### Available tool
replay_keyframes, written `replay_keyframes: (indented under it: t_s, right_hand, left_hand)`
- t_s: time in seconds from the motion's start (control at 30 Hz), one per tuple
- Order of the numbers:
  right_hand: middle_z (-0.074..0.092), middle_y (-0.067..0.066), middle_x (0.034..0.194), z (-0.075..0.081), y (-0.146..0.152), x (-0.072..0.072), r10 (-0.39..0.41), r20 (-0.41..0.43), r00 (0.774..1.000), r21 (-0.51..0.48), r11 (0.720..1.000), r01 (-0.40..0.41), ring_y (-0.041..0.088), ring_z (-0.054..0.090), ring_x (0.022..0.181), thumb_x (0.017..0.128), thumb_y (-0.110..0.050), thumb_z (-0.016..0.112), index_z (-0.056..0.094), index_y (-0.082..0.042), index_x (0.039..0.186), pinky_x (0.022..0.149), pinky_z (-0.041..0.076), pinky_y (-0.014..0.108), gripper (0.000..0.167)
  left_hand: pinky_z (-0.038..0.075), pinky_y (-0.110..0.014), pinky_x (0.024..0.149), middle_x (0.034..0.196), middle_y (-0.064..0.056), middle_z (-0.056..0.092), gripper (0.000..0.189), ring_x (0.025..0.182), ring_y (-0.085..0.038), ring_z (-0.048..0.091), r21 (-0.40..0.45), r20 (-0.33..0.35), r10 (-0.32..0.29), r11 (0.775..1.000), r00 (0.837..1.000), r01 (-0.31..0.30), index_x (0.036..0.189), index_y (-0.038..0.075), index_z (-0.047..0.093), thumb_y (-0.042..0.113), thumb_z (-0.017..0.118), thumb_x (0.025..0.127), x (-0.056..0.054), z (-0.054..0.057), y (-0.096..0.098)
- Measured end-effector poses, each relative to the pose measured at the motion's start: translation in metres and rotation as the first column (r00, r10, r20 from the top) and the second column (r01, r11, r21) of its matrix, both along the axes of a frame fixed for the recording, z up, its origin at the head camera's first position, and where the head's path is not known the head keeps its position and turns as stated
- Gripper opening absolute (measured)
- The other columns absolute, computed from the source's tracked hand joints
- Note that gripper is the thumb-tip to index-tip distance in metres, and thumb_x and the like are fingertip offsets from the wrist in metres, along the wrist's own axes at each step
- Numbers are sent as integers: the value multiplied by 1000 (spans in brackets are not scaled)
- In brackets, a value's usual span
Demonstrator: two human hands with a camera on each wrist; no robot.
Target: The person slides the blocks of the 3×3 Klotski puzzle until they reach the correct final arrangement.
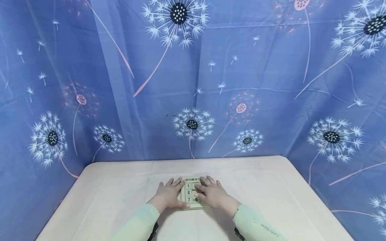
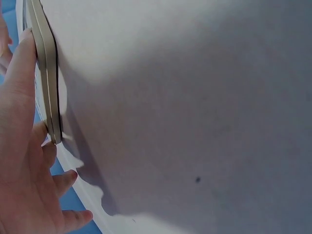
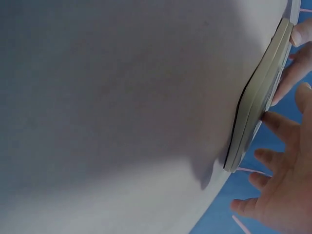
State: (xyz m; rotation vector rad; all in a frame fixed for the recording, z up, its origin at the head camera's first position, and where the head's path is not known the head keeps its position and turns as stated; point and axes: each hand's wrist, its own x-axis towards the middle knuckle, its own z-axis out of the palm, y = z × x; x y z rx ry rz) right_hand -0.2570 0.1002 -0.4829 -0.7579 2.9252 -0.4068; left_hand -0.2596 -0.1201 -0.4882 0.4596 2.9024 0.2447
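A pale flat number sliding puzzle (image 1: pixel 183 194) lies on the table, with tiles 1, 8, 7 and 6 among those visible. My left hand (image 1: pixel 170 195) holds its left side, the thumb on the near corner and the index finger at the far end. The other left fingers are spread beyond the frame. Over the puzzle's right part, my right hand (image 1: pixel 213 194) touches the tiles with a fingertip, its other fingers spread; it hides several tiles. The right wrist view shows the puzzle's side edge (image 3: pixel 253 105) and the right thumb raised above it.
The puzzle rests on a pale covered table (image 1: pixel 271 201) with rounded far corners. Behind and at both sides hangs a blue curtain (image 1: pixel 156 130) printed with dandelions. Pale green sleeves (image 1: pixel 138 222) cover both forearms.
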Motion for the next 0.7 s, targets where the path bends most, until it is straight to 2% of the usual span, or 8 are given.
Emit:
replay_keyframes:
  t_s: [0.2, 0.43, 0.7]
  right_hand:
    - [46, 19, 159, -1, 5, 8, 29, 3, 1000, -1, 1000, -29, 49, 37, 149, 100, -49, 58, 64, -16, 140, 116, 32, 77, 52]
    - [47, 19, 158, 1, 9, 16, 58, 1, 998, 4, 998, -58, 50, 38, 148, 100, -47, 58, 65, -17, 139, 113, 34, 77, 50]
    - [44, 20, 160, 2, 14, 19, 74, 8, 997, -3, 997, -74, 51, 37, 149, 102, -49, 54, 63, -18, 142, 113, 33, 79, 51]
  left_hand:
    - [33, -69, 120, 167, -2, 38, 101, 153, -37, 38, 0, -2, -4, 1000, 1000, 4, 157, 21, 43, 74, 73, 76, -1, -2, 0]
    - [32, -69, 121, 168, -2, 36, 101, 154, -37, 37, 0, 10, -5, 1000, 1000, 5, 158, 21, 42, 72, 74, 78, -1, 0, 0]
    - [33, -69, 120, 168, -1, 37, 100, 153, -37, 38, -10, -3, -1, 1000, 1000, 1, 157, 21, 42, 72, 74, 78, -1, 0, 1]
